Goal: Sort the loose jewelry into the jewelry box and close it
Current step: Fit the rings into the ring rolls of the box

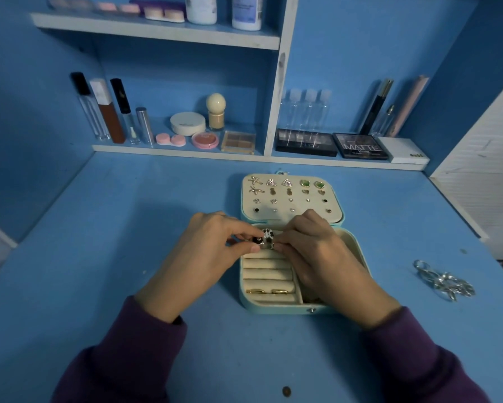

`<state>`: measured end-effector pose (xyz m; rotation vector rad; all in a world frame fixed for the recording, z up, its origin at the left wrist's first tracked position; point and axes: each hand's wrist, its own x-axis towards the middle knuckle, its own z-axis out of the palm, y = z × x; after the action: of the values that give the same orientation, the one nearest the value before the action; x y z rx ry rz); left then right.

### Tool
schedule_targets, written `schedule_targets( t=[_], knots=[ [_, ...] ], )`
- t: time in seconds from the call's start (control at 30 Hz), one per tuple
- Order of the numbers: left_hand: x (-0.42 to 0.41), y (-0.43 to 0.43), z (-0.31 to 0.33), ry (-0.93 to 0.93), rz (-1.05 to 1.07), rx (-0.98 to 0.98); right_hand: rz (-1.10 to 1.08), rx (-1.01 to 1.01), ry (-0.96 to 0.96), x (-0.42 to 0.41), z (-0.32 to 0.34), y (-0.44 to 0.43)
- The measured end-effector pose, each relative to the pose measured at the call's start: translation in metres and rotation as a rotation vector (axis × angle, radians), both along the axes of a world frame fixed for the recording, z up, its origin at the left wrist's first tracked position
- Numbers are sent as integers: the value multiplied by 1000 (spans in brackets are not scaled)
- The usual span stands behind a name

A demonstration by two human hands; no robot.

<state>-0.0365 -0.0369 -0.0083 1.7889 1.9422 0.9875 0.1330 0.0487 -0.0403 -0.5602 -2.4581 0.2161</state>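
Sorting midway: left hand and right hand pinch rings above the open jewelry box; earrings and gold rings stowed, silver chain loose at frame right.

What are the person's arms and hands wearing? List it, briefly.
The left sleeve and right sleeve are long, dark purple, ending at the wrists. The left hand and right hand are bare: no gloves or watch show.

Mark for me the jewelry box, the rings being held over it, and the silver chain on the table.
Box (pixel 276 309), head view, on the teal front wall.
Held rings (pixel 267 235), head view, on the checkered band.
Chain (pixel 445 282), head view, on the middle of the heap.
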Motion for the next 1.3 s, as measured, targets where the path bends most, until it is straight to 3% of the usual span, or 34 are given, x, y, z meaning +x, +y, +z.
schedule_targets(
  t=[0.33,0.77,0.93,1.1,1.3],
  knots=[
    [2,1,-1,50,-24,11,-110,45,54,5,-2,1],
    [-6,12,-16,395,-218,158,-109,22,56,5,0,-2],
    [-6,14,-12,363,-233,122,-97,2,30,5,-1,-1],
    [-6,17,-9,359,-245,-43,-88,-98,23,4,-1,-1],
    [-5,9,-6,209,-153,-10,-112,-252,80,7,2,0]
  ],
)
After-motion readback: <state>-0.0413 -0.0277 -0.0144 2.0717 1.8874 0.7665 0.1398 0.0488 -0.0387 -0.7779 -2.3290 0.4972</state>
